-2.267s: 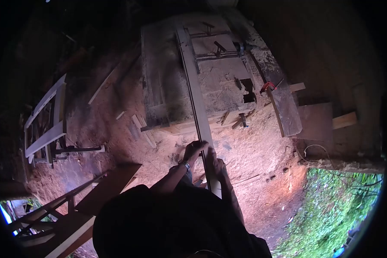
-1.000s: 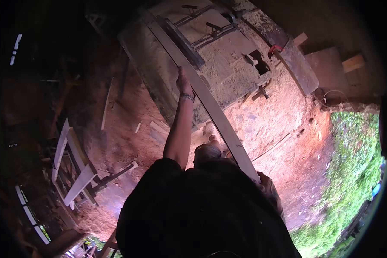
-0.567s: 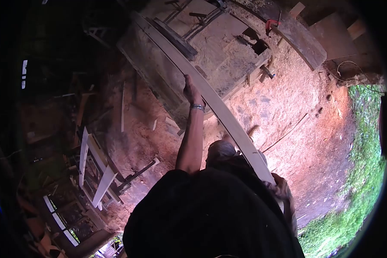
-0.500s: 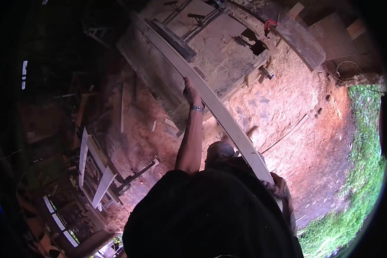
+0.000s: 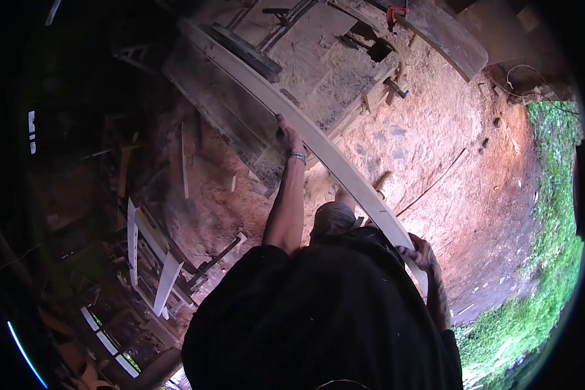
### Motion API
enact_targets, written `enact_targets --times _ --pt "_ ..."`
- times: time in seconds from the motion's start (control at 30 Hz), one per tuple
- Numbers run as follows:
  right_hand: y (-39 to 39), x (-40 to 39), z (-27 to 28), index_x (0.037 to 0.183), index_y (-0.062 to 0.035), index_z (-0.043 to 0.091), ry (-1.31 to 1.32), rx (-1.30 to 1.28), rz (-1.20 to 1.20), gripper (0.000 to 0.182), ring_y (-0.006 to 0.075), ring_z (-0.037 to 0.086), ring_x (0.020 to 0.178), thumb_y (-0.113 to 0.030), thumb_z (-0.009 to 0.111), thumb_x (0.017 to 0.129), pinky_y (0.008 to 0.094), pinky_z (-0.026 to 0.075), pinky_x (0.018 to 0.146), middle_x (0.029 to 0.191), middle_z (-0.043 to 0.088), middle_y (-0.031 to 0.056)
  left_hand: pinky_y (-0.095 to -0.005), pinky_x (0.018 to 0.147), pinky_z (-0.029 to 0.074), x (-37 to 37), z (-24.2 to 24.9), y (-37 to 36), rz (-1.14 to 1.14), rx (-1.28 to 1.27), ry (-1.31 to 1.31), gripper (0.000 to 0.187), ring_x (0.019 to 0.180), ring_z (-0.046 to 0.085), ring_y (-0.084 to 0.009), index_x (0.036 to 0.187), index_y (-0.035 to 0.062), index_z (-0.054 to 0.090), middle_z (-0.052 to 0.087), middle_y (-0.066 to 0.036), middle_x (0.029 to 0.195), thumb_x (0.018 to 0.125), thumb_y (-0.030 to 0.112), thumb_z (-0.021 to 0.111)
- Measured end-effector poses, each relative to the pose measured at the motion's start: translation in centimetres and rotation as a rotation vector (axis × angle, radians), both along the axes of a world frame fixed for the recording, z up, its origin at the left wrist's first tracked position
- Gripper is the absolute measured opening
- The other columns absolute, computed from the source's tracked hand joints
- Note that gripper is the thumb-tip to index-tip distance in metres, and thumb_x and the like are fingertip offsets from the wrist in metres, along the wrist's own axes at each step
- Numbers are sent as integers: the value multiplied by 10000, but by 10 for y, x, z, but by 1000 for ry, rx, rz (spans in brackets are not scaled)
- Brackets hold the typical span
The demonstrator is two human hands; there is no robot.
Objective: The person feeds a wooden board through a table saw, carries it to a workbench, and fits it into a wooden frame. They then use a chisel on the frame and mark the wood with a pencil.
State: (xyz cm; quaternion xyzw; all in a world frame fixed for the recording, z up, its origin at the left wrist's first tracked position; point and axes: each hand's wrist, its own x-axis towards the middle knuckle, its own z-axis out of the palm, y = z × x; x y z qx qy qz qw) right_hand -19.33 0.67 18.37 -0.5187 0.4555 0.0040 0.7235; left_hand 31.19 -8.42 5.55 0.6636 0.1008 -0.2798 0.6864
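A long pale wooden board [image 5: 335, 159] runs diagonally from the upper left down to my right side, looking bowed through the wide lens. My left hand [image 5: 290, 138], with a metal band at its wrist, is closed on the board's left edge near the middle of its length; some of its fingers are hidden. Closer to my body, my right hand [image 5: 424, 252] wraps around the near part of the board. The board's far part lies over a sawdust-covered worktable [image 5: 325, 84], alongside a dark straight bar [image 5: 240, 52].
A red clamp [image 5: 394, 15] sits by a wide plank [image 5: 445, 39] at the upper right. Pale offcuts lean on a frame [image 5: 166, 279] at the lower left. Sawdust [image 5: 429, 136] covers the ground, with grass [image 5: 556, 175] along the right. A thin stick [image 5: 432, 182] lies on the ground.
The view has shifted, so the worktable appears higher and further left. My right hand appears higher in view, still on the board. My left hand keeps its hold.
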Motion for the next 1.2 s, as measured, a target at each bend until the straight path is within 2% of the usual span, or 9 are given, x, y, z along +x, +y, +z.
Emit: enact_targets --times 0.1,0.4,0.6,0.67,0.73,0.8,0.87,1.1,1.2 --pt "-1 -7 -16 1215 51 582 -17 34 10 872 181 658 883 -670 664 730 342 524 817 953 694 120 -358 788 528 -16 23 -11 32 152 -4 652 962 644 -214 1229 44 599 637 -67 1192 884 597 615" --pt "-14 -9 -26 1225 18 600 63 -31 57 813 231 690 901 -619 654 724 371 536 808 956 707 172 -354 964 447 -8 -16 -8 -83 62 49 739 1177 541 -218 1378 76 489 546 -56 1348 909 646 522" --pt "-8 -11 -30 1238 34 586 -12 8 -3 841 198 674 914 -646 644 746 356 533 810 975 702 143 -360 1022 420 -8 -22 -7 -118 -39 -27 773 1239 510 -223 1427 90 449 511 -57 1401 914 665 491" --pt "-10 -6 -26 1261 39 575 -12 15 21 856 189 668 928 -648 645 755 343 528 820 988 699 132 -358 985 445 16 -102 7 -108 -30 -135 737 1193 540 -218 1400 80 477 539 -61 1362 919 638 513" --pt "-10 -6 -28 1283 40 565 -39 39 18 862 187 663 941 -638 653 758 338 522 834 999 698 128 -351 937 471 19 -106 8 -63 -8 -141 694 1137 570 -211 1355 65 515 572 -64 1310 922 607 539" --pt "-2 -10 -41 1305 36 557 -90 80 -16 861 193 661 952 -618 668 757 339 515 853 1008 697 129 -339 879 497 -4 -24 -4 14 26 -45 644 1070 601 -202 1292 45 565 609 -66 1243 923 572 570" --pt "0 -10 -47 1321 36 548 1 93 15 860 201 660 961 -592 683 750 346 511 866 1019 696 135 -327 838 507 -12 1 -7 -10 99 -79 602 1009 621 -198 1230 25 599 636 -64 1178 921 542 594" --pt "-14 -6 -38 1268 15 584 45 50 39 787 217 663 959 -548 702 730 369 514 865 1026 698 149 -331 809 516 -11 -18 -12 89 90 -136 537 925 645 -195 1167 0 628 670 -67 1093 923 479 617" --pt "-18 -7 -39 1246 4 594 84 70 55 766 217 663 952 -549 691 726 374 518 851 1013 696 154 -324 816 512 -15 -9 -20 122 274 -120 532 947 641 -183 1151 4 637 673 -63 1102 917 481 623"
